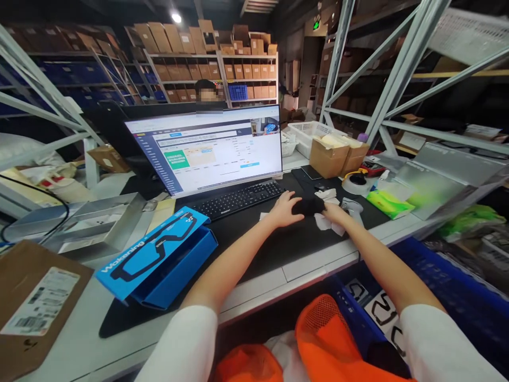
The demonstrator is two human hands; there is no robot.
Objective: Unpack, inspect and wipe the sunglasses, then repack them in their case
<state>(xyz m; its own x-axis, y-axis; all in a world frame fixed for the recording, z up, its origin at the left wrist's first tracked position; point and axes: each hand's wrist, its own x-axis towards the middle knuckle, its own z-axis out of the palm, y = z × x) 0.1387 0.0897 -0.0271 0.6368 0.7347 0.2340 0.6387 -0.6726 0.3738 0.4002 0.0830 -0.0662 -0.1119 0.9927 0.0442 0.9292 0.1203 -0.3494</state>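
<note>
Over the black desk mat, a dark, soft-looking black item lies between my hands; its kind I cannot make out. My left hand is at its left edge, fingers spread apart, the thumb side towards it. At the other edge, my right hand has its fingers closed on the item. Crumpled white paper sits beneath and around that hand. A white handheld scanner-like device is just to the right. The black keyboard is left of my left hand.
A monitor stands behind the keyboard. An open blue box and a brown carton occupy the left. Cardboard boxes, a tape dispenser and a green tissue pack are at right. A blue crate sits below the desk edge.
</note>
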